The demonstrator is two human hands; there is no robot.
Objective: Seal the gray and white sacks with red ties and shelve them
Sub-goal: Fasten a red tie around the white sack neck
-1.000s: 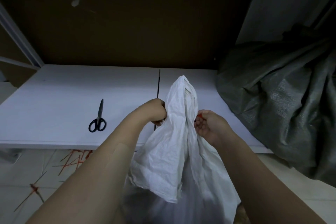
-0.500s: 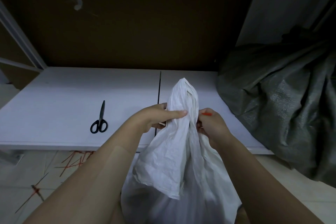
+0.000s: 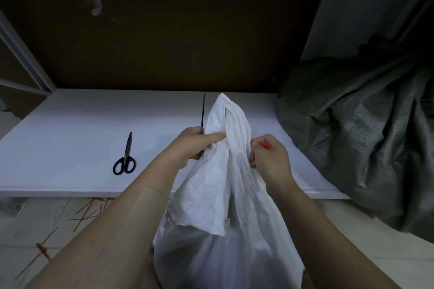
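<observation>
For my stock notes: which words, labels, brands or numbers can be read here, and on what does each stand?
None can be read. The white sack, the gray sack, the scissors and the white shelf show no print; the picture is dim, so small marks may be hidden.

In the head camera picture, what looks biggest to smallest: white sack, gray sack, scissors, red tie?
1. The gray sack and the white sack: both big. The white one is nearer and the gray one runs off the picture, so unsure.
2. The scissors.
3. The red tie; only a bit peeks from the right hand.
</observation>
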